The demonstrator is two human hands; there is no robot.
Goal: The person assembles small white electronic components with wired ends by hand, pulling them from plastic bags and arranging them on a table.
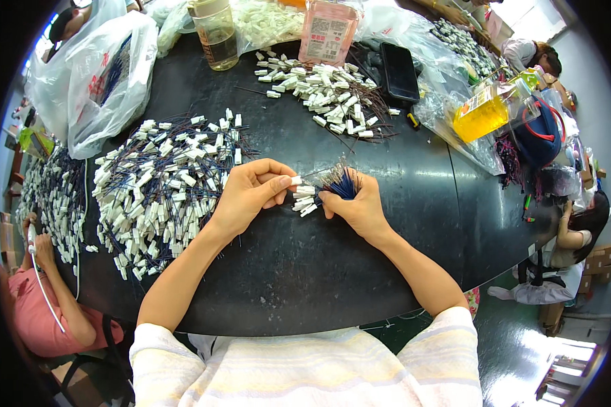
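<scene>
Between the thumb and fingers of my left hand is a small white connector on a thin dark wire. My right hand is closed round a bundle of dark blue wires, with bare-looking wire ends fanning out at the top. Several white connectors stick out of the bundle's left side, close to my left fingertips. Left of my left hand lies a large heap of white connectors with dark wires. Beyond my hands, a smaller pile of such connectors rests on the black table.
At the back stand a clear jar of liquid and a pink bottle, with a black phone to their right. A yellow bottle leans near a blue bag. Plastic bags fill the far left. Other people sit around the table.
</scene>
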